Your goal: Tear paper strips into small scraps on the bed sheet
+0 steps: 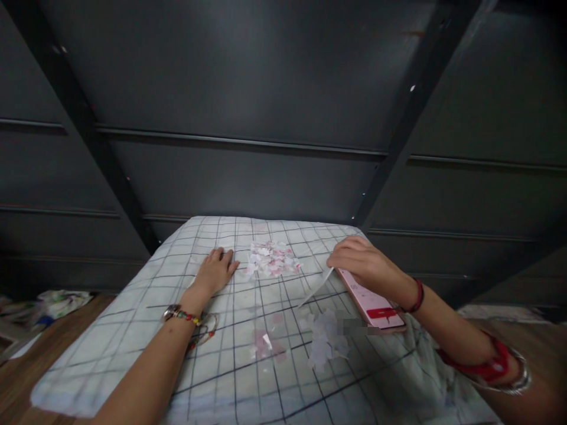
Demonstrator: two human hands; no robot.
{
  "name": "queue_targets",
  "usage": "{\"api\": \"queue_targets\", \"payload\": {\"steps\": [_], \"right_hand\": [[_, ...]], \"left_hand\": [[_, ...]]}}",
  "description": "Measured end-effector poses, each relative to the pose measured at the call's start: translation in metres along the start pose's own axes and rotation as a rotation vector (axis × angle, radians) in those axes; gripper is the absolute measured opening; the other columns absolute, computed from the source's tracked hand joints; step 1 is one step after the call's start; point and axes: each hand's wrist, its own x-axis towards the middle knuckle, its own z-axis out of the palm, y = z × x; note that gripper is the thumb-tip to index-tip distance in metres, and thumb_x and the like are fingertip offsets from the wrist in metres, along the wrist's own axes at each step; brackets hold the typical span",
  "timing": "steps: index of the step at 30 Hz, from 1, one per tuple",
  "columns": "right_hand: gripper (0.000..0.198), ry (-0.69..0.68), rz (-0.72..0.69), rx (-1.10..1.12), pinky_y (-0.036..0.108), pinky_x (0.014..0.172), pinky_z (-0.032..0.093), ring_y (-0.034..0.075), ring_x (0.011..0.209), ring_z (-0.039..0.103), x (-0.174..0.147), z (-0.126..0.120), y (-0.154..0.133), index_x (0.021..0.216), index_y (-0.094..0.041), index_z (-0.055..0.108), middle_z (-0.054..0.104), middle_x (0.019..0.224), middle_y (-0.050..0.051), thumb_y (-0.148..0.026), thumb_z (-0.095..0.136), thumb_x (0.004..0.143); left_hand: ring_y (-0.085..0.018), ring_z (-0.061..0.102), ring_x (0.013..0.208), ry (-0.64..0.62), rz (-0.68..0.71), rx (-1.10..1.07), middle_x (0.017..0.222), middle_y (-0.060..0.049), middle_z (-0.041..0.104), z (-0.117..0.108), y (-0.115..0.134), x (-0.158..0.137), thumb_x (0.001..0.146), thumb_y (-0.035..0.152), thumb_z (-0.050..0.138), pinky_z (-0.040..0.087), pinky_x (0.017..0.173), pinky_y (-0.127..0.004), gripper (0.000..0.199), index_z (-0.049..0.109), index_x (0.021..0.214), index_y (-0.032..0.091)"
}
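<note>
My left hand (215, 270) lies flat on the checked cloth (230, 378), fingers spread and holding nothing. Just right of its fingertips is a heap of white and pink paper scraps (272, 260). My right hand (361, 258) is closed, its fingers pinching the upper end of a thin white strip (315, 288) that slants down to the left; its exact kind is unclear. Beneath the right hand and wrist lies a phone (370, 298) with a lit pink screen. Nearer me are a cluster of white paper pieces (328, 342) and a few pink, shiny pieces (268, 345).
Dark metal panels (248, 183) rise behind the cloth-covered surface. A beaded loop (208, 330) lies beside my left wrist. On the wooden floor (75, 330) at the left stands some clutter (62, 302), blurred.
</note>
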Motion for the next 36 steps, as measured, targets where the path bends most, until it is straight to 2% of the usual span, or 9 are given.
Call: {"api": "queue_targets", "payload": {"steps": [5, 9, 13, 18, 21, 24, 27, 31, 36], "right_hand": [[0.026, 0.083, 0.014, -0.010, 0.031, 0.081, 0.044, 0.016, 0.083, 0.060, 0.007, 0.004, -0.002, 0.093, -0.018, 0.066, 0.070, 0.082, 0.003, -0.005, 0.043, 0.095], [0.027, 0.008, -0.003, 0.036, 0.031, 0.079, 0.044, 0.015, 0.079, 0.059, 0.005, 0.012, -0.006, 0.085, -0.019, 0.065, 0.067, 0.076, 0.000, -0.004, 0.045, 0.094], [0.030, -0.006, -0.007, 0.045, 0.029, 0.078, 0.045, 0.015, 0.081, 0.059, -0.007, 0.002, -0.002, 0.086, -0.020, 0.065, 0.069, 0.078, 0.000, 0.002, 0.044, 0.089], [0.027, 0.072, 0.074, -0.102, 0.031, 0.083, 0.045, 0.017, 0.087, 0.060, -0.010, -0.006, 0.013, 0.096, -0.018, 0.066, 0.071, 0.086, 0.004, -0.001, 0.045, 0.090], [0.026, 0.033, 0.114, -0.276, 0.033, 0.081, 0.043, 0.020, 0.086, 0.059, -0.006, 0.003, 0.019, 0.098, -0.018, 0.067, 0.071, 0.086, 0.005, -0.003, 0.047, 0.090], [0.024, -0.019, 0.085, -0.392, 0.031, 0.074, 0.041, 0.019, 0.076, 0.056, -0.002, 0.013, 0.015, 0.093, -0.017, 0.068, 0.068, 0.078, 0.005, -0.003, 0.048, 0.090], [0.025, -0.028, 0.066, -0.398, 0.030, 0.067, 0.038, 0.018, 0.071, 0.054, -0.002, 0.017, 0.006, 0.090, -0.016, 0.068, 0.066, 0.074, 0.004, -0.001, 0.048, 0.089], [0.026, -0.016, 0.073, -0.362, 0.030, 0.067, 0.037, 0.018, 0.073, 0.053, -0.004, 0.012, -0.002, 0.093, -0.015, 0.068, 0.066, 0.077, 0.004, -0.001, 0.047, 0.089], [0.027, -0.036, 0.170, -0.439, 0.031, 0.067, 0.035, 0.018, 0.074, 0.053, 0.000, 0.019, -0.002, 0.094, -0.016, 0.068, 0.067, 0.078, 0.005, -0.001, 0.047, 0.089]], "left_hand": [[-0.030, 0.041, 0.138, -0.023, -0.008, -0.004, 0.144, -0.018, 0.051, -0.003, 0.001, -0.001, 0.097, 0.040, 0.035, 0.037, 0.111, -0.045, 0.049, 0.052, 0.136, 0.015], [-0.030, 0.040, 0.139, -0.032, -0.003, 0.015, 0.145, -0.017, 0.050, -0.002, -0.001, 0.000, 0.097, 0.041, 0.033, 0.037, 0.111, -0.046, 0.051, 0.050, 0.138, 0.016], [-0.029, 0.042, 0.138, -0.006, 0.011, 0.015, 0.143, -0.016, 0.053, 0.002, -0.002, 0.001, 0.097, 0.040, 0.034, 0.038, 0.110, -0.046, 0.050, 0.051, 0.137, 0.016], [-0.029, 0.042, 0.138, -0.005, 0.010, 0.025, 0.143, -0.016, 0.053, 0.000, -0.001, 0.000, 0.097, 0.040, 0.034, 0.036, 0.112, -0.045, 0.051, 0.050, 0.139, 0.015], [-0.028, 0.041, 0.139, -0.021, -0.008, 0.032, 0.145, -0.017, 0.051, -0.002, 0.000, 0.001, 0.097, 0.040, 0.036, 0.035, 0.113, -0.043, 0.051, 0.050, 0.140, 0.015], [-0.029, 0.041, 0.140, -0.024, -0.021, 0.014, 0.145, -0.018, 0.051, -0.002, 0.000, 0.001, 0.097, 0.039, 0.038, 0.035, 0.114, -0.043, 0.051, 0.050, 0.140, 0.014], [-0.030, 0.043, 0.138, -0.012, -0.018, 0.006, 0.144, -0.019, 0.051, 0.001, -0.002, 0.003, 0.096, 0.039, 0.039, 0.035, 0.113, -0.044, 0.052, 0.051, 0.139, 0.013], [-0.031, 0.045, 0.136, 0.015, 0.011, 0.009, 0.142, -0.018, 0.053, 0.004, -0.004, 0.004, 0.096, 0.039, 0.037, 0.037, 0.111, -0.047, 0.051, 0.052, 0.138, 0.014], [-0.032, 0.046, 0.135, -0.016, 0.016, 0.034, 0.143, -0.019, 0.052, 0.002, -0.004, 0.004, 0.096, 0.040, 0.035, 0.037, 0.110, -0.046, 0.053, 0.051, 0.139, 0.012]]}}
